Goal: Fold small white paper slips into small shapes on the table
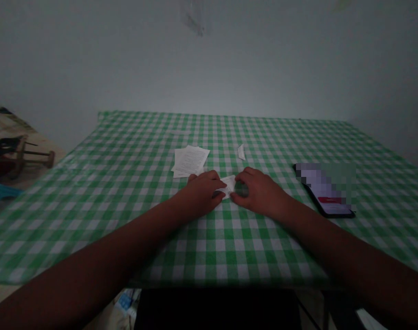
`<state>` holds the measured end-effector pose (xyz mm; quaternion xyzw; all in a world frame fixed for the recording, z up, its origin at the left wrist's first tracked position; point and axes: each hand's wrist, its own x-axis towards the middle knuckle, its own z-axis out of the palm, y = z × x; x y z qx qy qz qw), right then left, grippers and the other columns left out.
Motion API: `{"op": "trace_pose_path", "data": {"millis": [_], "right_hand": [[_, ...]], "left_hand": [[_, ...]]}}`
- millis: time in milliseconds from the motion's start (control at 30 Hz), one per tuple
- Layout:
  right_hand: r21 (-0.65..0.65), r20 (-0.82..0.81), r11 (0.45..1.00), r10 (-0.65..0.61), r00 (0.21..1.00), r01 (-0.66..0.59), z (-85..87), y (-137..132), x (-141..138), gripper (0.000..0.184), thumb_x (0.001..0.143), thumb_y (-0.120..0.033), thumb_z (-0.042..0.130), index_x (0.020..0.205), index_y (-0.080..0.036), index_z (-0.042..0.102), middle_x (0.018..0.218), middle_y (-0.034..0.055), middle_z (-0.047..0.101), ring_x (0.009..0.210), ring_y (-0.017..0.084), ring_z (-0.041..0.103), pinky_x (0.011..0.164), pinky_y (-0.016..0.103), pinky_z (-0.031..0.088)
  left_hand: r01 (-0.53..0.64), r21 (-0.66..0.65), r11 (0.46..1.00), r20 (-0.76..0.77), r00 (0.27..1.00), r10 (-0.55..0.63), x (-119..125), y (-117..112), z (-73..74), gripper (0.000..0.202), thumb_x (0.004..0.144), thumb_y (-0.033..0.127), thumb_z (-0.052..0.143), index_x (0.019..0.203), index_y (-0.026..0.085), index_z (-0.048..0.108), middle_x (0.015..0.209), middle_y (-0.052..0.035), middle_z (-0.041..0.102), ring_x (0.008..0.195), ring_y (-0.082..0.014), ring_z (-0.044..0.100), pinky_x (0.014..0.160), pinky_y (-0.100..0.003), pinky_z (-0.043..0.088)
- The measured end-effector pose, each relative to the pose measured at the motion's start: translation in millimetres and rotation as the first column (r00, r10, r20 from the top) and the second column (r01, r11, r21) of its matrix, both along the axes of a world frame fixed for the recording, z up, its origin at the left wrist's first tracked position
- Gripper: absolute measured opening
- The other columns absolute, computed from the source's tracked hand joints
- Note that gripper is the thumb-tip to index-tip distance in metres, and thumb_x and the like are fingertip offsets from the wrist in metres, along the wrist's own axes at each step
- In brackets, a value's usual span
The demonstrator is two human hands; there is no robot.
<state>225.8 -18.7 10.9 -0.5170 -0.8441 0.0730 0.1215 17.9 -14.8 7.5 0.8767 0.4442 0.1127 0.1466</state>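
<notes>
Green-and-white checked cloth (214,250) lies nearest; on it, at twelve o'clock, the left hand (202,191) and right hand (262,191) hold a small white paper (229,180) with curled fingers. From that paper, a phone (332,207) lies at three, printed sheets (191,161) at ten, a paper slip (241,151) near one.

Checked tablecloth (209,256); on it paper stack (191,160); folded slip (241,151); phone (322,190)

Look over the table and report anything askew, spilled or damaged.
The printed sheets beyond the left hand sit askew, their corners fanned out rather than squared up. Blocky pixelation covers much of the smartphone and spreads past its edge onto the checked tablecloth, so it seems an image effect, not damage. No spill shows.
</notes>
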Motion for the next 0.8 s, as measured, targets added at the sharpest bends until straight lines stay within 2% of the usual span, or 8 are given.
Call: {"op": "trace_pose_path", "data": {"millis": [167,367,533,800], "right_hand": [[-0.004,-0.009,1.000,-0.003,1.000,0.003,2.8,-3.1,-1.2,0.035,0.079,-0.045,0.067,0.099,-0.016,0.064,0.101,0.0107,0.062,0.094,0.026,0.061,0.084,0.040,0.049],[-0.023,-0.073,1.000,-0.011,0.997,0.010,-0.5,0.4,1.6,0.027,0.085,-0.037,0.062,0.102,-0.017,0.064,0.102,0.0103,0.064,0.093,0.024,0.062,0.082,0.038,0.049],[-0.011,-0.044,0.999,-0.039,0.998,0.038,-0.6,0.3,-1.5,0.030,0.082,-0.039,0.065,0.101,-0.016,0.064,0.103,0.0106,0.064,0.093,0.024,0.062,0.082,0.038,0.050],[0.000,-0.049,0.999,-0.038,0.998,0.038,-0.9,0.1,-2.6,0.032,0.077,-0.042,0.069,0.097,-0.017,0.064,0.100,0.0094,0.063,0.090,0.024,0.061,0.079,0.038,0.050]], "left_hand": [[0.004,-0.003,1.000,0.008,1.000,-0.004,0.2,-0.4,1.8,0.028,0.091,0.030,0.058,0.117,0.024,0.067,0.117,-0.0067,0.062,0.113,-0.0247,0.057,0.088,-0.042,0.040],[0.010,0.014,1.000,0.021,1.000,-0.011,-0.8,0.3,-1.9,0.028,0.091,0.029,0.059,0.116,0.023,0.067,0.115,-0.0061,0.062,0.110,-0.0237,0.058,0.088,-0.042,0.041],[0.019,0.033,0.999,0.040,0.999,-0.020,-0.7,0.9,-4.7,0.028,0.091,0.030,0.059,0.116,0.023,0.067,0.114,-0.0048,0.062,0.109,-0.0235,0.059,0.088,-0.042,0.041],[0.005,0.000,1.000,0.021,1.000,-0.005,0.5,-1.0,0.3,0.027,0.091,0.029,0.058,0.116,0.023,0.067,0.116,-0.0063,0.062,0.111,-0.0237,0.058,0.088,-0.041,0.039]]}}
